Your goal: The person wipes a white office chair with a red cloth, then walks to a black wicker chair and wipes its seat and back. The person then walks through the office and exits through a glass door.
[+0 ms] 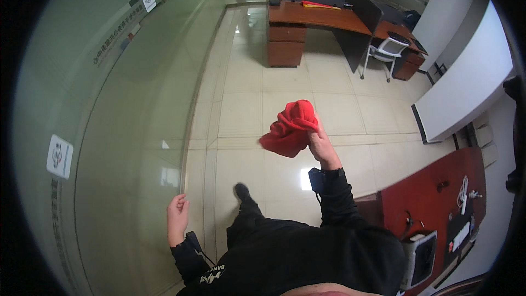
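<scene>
A bunched red cloth [293,129] hangs in folds out in front of me, above the tiled floor. My right hand [323,145] is closed on its right edge, and the fingertips are partly hidden behind the fabric. Low on the left, my left hand [178,216] hangs beside the glass wall with its fingers loosely bent and slightly apart. Nothing shows in it. Both forearms wear dark sleeves with a small dark device near the wrist.
A green-tinted glass wall [137,120] runs along my left. Ahead stands a brown desk [329,16] with drawers and dark partitions; a white-backed chair [390,49] is at its right. Close on my right is a reddish desk [405,197] with cables, and a white pillar [466,87] rises beyond it.
</scene>
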The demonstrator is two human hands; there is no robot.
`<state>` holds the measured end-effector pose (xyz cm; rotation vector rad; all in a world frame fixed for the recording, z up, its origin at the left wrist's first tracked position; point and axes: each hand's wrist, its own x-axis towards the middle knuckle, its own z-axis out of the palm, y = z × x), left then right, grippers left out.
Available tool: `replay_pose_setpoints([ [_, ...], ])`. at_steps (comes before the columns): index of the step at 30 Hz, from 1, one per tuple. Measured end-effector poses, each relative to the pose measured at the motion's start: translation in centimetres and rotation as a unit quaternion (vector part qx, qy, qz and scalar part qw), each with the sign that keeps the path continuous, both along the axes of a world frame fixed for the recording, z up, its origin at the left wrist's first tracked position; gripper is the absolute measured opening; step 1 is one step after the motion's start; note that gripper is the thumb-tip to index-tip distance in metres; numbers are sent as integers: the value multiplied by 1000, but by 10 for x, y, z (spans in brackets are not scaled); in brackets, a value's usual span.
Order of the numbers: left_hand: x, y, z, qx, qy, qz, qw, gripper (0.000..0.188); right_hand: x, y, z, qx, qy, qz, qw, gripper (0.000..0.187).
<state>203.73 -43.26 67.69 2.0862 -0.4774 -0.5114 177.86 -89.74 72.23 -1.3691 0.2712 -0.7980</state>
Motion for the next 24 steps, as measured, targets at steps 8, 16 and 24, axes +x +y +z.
replay_pose_setpoints([
  [8, 259, -268, -21, -9, -22, -175, 984, 30, 179, -175, -24, 235, -16, -60, 970, 84],
  [16, 428, -610, 40, -31, -87, -422, 902, 30, 284, -357, 17, 91, 1, -187, 978, 80],
  [24, 564, -844, 34, 19, 11, -373, 928, 39, 453, -630, 4, 114, 51, -203, 971, 77],
])
